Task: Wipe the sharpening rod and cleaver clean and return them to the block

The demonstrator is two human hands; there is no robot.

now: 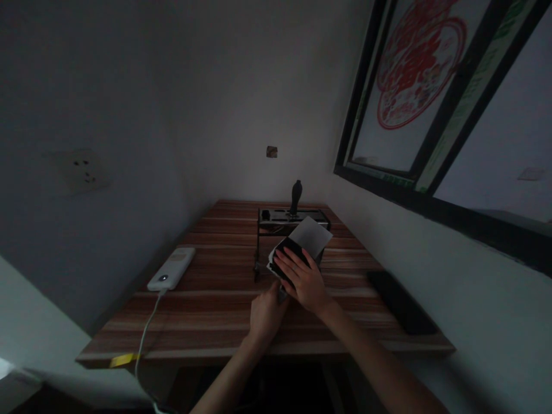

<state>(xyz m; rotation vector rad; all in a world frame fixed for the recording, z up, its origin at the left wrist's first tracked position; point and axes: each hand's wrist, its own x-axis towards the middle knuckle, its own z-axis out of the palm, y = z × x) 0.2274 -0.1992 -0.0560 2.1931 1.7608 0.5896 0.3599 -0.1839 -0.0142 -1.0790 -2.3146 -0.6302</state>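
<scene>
My right hand (304,280) rests with fingers laid flat over a small stack of dark and white cards or sheets (290,252), with one white sheet (311,234) sticking up behind it. My left hand (266,313) is just below, curled, with its fingertips at the stack's near lower edge; what they pinch is hidden. The stack lies against a black metal device with an upright black handle (295,196) at the back of the wooden desk (215,310). The room is dim.
A white power bank (171,268) with a white cable (144,339) lies at the desk's left. A dark flat phone-like slab (401,302) lies at the right edge. A wall socket (81,169) is on the left wall; a framed window with a red paper-cut (416,63) on the right.
</scene>
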